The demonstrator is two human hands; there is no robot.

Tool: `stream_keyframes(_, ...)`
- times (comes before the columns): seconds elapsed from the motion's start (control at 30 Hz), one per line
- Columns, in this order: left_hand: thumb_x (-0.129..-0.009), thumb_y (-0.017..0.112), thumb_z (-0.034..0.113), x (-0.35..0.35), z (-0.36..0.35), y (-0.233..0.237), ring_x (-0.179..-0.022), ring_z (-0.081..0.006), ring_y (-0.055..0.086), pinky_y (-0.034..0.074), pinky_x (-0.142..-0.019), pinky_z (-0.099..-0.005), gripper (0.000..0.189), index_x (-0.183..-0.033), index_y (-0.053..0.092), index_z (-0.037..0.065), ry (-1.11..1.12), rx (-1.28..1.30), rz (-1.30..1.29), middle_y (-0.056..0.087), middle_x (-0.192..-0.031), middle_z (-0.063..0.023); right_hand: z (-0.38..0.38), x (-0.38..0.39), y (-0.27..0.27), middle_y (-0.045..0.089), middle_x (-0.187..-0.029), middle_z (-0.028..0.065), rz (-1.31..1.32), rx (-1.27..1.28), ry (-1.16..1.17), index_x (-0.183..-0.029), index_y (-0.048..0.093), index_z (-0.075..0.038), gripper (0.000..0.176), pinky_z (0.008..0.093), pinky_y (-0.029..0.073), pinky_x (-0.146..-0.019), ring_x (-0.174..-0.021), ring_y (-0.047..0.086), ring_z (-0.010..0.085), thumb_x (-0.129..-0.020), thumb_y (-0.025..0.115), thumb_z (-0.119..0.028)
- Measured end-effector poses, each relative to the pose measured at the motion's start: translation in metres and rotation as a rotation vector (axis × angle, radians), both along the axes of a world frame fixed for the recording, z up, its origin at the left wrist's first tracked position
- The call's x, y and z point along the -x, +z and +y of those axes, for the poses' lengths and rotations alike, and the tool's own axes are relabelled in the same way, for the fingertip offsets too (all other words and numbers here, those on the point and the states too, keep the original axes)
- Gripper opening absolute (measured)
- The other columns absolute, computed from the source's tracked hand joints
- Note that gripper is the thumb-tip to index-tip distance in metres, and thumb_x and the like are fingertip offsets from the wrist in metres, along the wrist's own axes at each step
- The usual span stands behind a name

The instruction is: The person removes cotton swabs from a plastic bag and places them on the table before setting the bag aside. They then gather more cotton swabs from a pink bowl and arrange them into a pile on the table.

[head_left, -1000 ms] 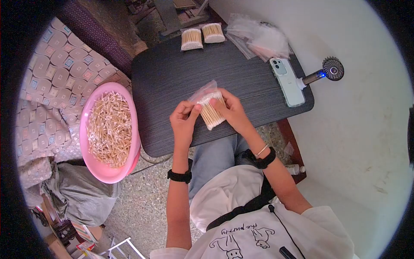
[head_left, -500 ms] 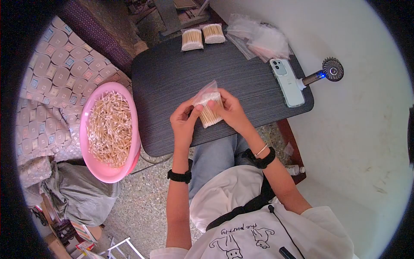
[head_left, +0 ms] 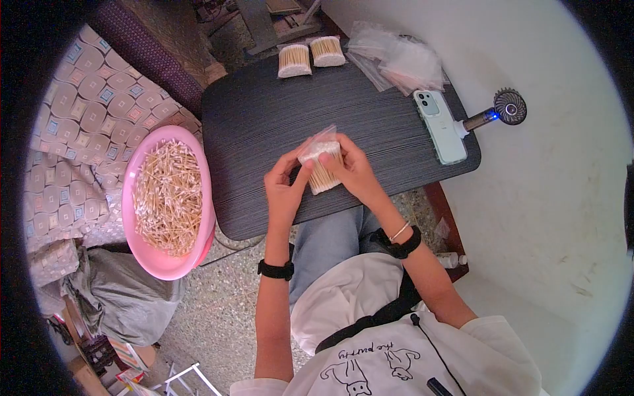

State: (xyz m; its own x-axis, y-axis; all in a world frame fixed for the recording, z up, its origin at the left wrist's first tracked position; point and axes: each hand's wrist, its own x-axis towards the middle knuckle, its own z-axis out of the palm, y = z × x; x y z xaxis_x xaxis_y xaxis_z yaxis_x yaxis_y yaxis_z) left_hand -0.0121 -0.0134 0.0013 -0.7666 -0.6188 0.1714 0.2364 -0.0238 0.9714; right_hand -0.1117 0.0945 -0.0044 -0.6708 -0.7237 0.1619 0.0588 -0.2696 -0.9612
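Between my two hands is a clear plastic bag of cotton swabs (head_left: 324,177), held above the near part of the dark table (head_left: 264,132). My left hand (head_left: 288,177) grips its left side, the thumb pressed on the front. On the right side, my right hand (head_left: 353,169) has its thumb on the upper front and its fingers behind. White swab tips show at the top of the bundle, wooden sticks below. The bag's loose plastic end stands up past the tips. Fingers behind the bag are partly hidden.
A pink basin (head_left: 130,218) of loose cotton swabs stands to the left. Two filled swab bags (head_left: 294,61) lie at the table's far edge. Several clear plastic bags (head_left: 409,63), a phone (head_left: 441,129) and a small fan (head_left: 509,106) are at the right, near the wall.
My left hand has shifted slightly right and its fingers have moved up along the bag's top edge. The bag is still held in both hands.
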Motion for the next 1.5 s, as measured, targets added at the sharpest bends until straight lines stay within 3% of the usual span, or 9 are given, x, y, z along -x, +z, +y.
stream_keyframes(0.43, -0.086, 0.063, 0.009, 0.000, -0.003, -0.003, -0.098, -0.0141, 0.060, 0.046, -0.087, -0.0268, 0.025, -0.108, 0.061, -0.003, 0.020, 0.099, -0.123, 0.064, -0.107, -0.0108, 0.001, 0.001, 0.000, 0.060, -0.091, 0.0050, 0.105, -0.083, -0.039, -0.106, 0.053, -0.004, 0.028, 0.0260, 0.045, -0.073, -0.083, 0.054, 0.0090, -0.089, 0.059, -0.025)
stream_keyframes(0.53, -0.087, 0.062, 0.008, 0.001, 0.003, 0.002, -0.097, -0.0145, 0.060, 0.046, -0.085, -0.0270, 0.020, -0.103, 0.060, -0.003, 0.038, 0.110, -0.086, 0.064, -0.106, -0.0113, -0.001, -0.001, -0.001, 0.060, -0.090, 0.0051, 0.099, -0.049, -0.050, -0.106, 0.053, -0.004, 0.028, 0.0261, 0.045, -0.073, -0.083, 0.054, 0.0091, -0.089, 0.059, -0.025)
stream_keyframes(0.63, -0.088, 0.061, 0.007, 0.002, 0.006, 0.005, -0.095, -0.0138, 0.059, 0.047, -0.083, -0.0264, 0.013, -0.096, 0.057, -0.001, 0.062, -0.055, 0.057, 0.064, -0.102, -0.0115, -0.002, 0.000, -0.003, 0.060, -0.090, 0.0050, 0.089, -0.026, -0.048, -0.106, 0.053, -0.004, 0.028, 0.0262, 0.045, -0.073, -0.083, 0.054, 0.0092, -0.090, 0.059, -0.025)
stream_keyframes(0.73, -0.088, 0.060, 0.007, -0.001, 0.001, -0.002, -0.089, -0.0109, 0.058, 0.046, -0.079, -0.0237, 0.011, -0.093, 0.054, 0.000, 0.041, 0.036, -0.002, 0.064, -0.098, -0.0101, -0.002, 0.000, -0.002, 0.060, -0.090, 0.0049, 0.103, -0.028, -0.043, -0.106, 0.053, -0.003, 0.028, 0.0263, 0.045, -0.073, -0.083, 0.054, 0.0093, -0.090, 0.059, -0.025)
stream_keyframes(0.83, -0.090, 0.059, 0.009, -0.003, -0.003, -0.007, -0.080, -0.0061, 0.054, 0.042, -0.071, -0.0193, 0.010, -0.095, 0.053, 0.003, 0.010, 0.059, 0.003, 0.061, -0.087, -0.0026, 0.000, 0.001, -0.003, 0.060, -0.090, 0.0050, 0.137, -0.060, -0.052, -0.106, 0.053, -0.004, 0.028, 0.0263, 0.045, -0.073, -0.083, 0.054, 0.0094, -0.090, 0.059, -0.026)
stream_keyframes(1.03, -0.090, 0.057, 0.007, -0.002, 0.001, -0.001, -0.088, -0.0086, 0.055, 0.043, -0.075, -0.0216, 0.010, -0.095, 0.050, 0.004, 0.005, 0.028, -0.034, 0.060, -0.093, -0.0046, -0.001, -0.001, -0.002, 0.060, -0.087, 0.0060, 0.104, -0.058, -0.065, -0.105, 0.053, -0.004, 0.029, 0.0264, 0.045, -0.070, -0.081, 0.054, 0.0093, -0.088, 0.060, -0.026)
stream_keyframes(1.2, -0.088, 0.059, 0.006, 0.003, 0.007, -0.002, -0.106, -0.0207, 0.056, 0.045, -0.090, -0.0320, 0.020, -0.105, 0.051, 0.000, 0.012, 0.015, 0.163, 0.055, -0.122, -0.0196, -0.001, 0.001, -0.003, 0.061, -0.087, 0.0063, 0.103, -0.094, -0.048, -0.105, 0.053, -0.004, 0.029, 0.0264, 0.045, -0.070, -0.081, 0.053, 0.0085, -0.087, 0.062, -0.025)
stream_keyframes(1.33, -0.086, 0.060, 0.005, 0.005, 0.006, -0.003, -0.110, -0.0229, 0.055, 0.043, -0.093, -0.0332, 0.025, -0.109, 0.053, -0.001, 0.022, 0.264, 0.052, 0.054, -0.125, -0.0190, -0.002, 0.001, -0.004, 0.061, -0.089, 0.0063, 0.110, -0.057, -0.060, -0.107, 0.054, -0.004, 0.029, 0.0261, 0.045, -0.071, -0.083, 0.053, 0.0082, -0.087, 0.062, -0.024)
stream_keyframes(1.5, -0.085, 0.061, 0.006, 0.005, 0.002, -0.005, -0.110, -0.0246, 0.056, 0.042, -0.094, -0.0335, 0.020, -0.104, 0.061, 0.001, 0.046, 0.296, -0.039, 0.057, -0.121, -0.0159, -0.005, 0.001, -0.003, 0.060, -0.100, 0.0079, 0.141, 0.013, -0.081, -0.115, 0.049, -0.005, 0.034, 0.0266, 0.046, -0.078, -0.091, 0.055, 0.0113, -0.087, 0.062, -0.019)
